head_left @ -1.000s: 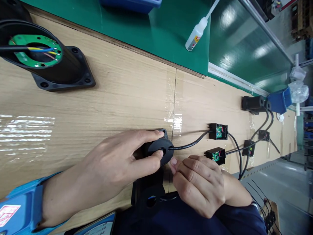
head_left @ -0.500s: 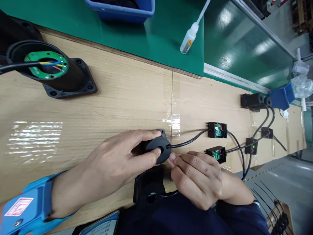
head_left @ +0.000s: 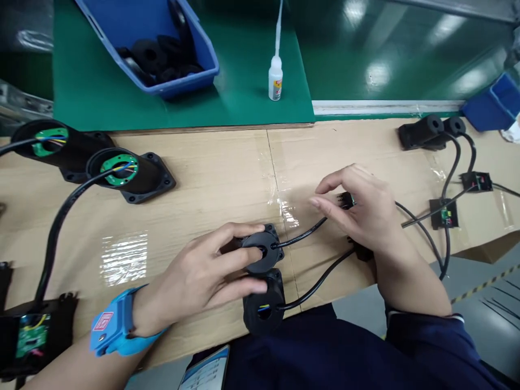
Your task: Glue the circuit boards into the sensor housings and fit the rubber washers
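Observation:
My left hand (head_left: 215,268) holds a black cylindrical housing (head_left: 277,232) that has a square flange. One finger rests at the hole of its round cap (head_left: 260,265), and the thumb reaches over a second black housing (head_left: 264,319) beside it, nearer my body. A black cable (head_left: 300,236) comes out of the held housing's cap. Lifted to the right, my right hand (head_left: 361,208) has thumb and forefinger slightly apart with nothing visible between them. Behind it, partly hidden, is a small black box (head_left: 346,200) on the cable. Blue and yellow wires show in the second housing's hole.
Two uncapped housings with green circuit boards (head_left: 118,169) stand at the left. Beyond them, a blue bin (head_left: 203,81) holds black round parts. A white nozzle bottle (head_left: 275,81) stands on the green mat. Capped housings (head_left: 420,131) and boxes with boards (head_left: 443,214) sit at the right.
My right hand has risen away from the cap's edge. My left hand stays on the housing, its thumb now lower, over the second one. The view has shifted, showing more of the left side.

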The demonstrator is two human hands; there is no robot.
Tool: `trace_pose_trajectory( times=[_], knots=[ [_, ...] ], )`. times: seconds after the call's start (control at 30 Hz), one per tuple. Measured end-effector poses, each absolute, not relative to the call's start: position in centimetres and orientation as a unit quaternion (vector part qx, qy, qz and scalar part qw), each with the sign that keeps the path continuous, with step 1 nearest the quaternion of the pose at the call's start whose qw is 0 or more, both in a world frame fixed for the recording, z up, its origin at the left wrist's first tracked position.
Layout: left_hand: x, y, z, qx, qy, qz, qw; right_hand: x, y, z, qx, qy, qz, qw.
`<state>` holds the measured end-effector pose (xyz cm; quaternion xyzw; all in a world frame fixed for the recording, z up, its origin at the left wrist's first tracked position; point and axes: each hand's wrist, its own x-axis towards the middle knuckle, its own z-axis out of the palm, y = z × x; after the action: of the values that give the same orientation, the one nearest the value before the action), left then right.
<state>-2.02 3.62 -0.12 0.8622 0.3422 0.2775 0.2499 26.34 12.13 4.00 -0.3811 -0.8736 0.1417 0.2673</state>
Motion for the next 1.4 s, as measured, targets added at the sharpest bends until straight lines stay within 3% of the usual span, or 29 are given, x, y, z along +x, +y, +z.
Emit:
trace_pose_trajectory(
  times=[0.2,0.33,0.6,1.2,1.4],
  knots=[
    [-2.1,3.1,1.2,0.878,0.316,0.226,0.279,26.7,11.5,5.3,-0.295,-0.863,0.347,0.218],
    [-2.0,3.0,1.3,0.867,0.342,0.218,0.289,26.6,11.2,5.5,-0.264,-0.86,0.399,0.18],
    [-1.2,2.6,1.5,0.891,0.362,0.189,0.197,25.7,10.2,4.3,-0.229,-0.887,0.397,0.06],
    [-0.8,2.3,1.4,0.9,0.368,0.169,0.16,25.3,9.8,3.7,-0.219,-0.888,0.399,0.073],
    [-1.1,2.5,0.6,0.885,0.367,0.227,0.175,25.4,9.9,3.9,-0.217,-0.885,0.408,0.064]
  ],
)
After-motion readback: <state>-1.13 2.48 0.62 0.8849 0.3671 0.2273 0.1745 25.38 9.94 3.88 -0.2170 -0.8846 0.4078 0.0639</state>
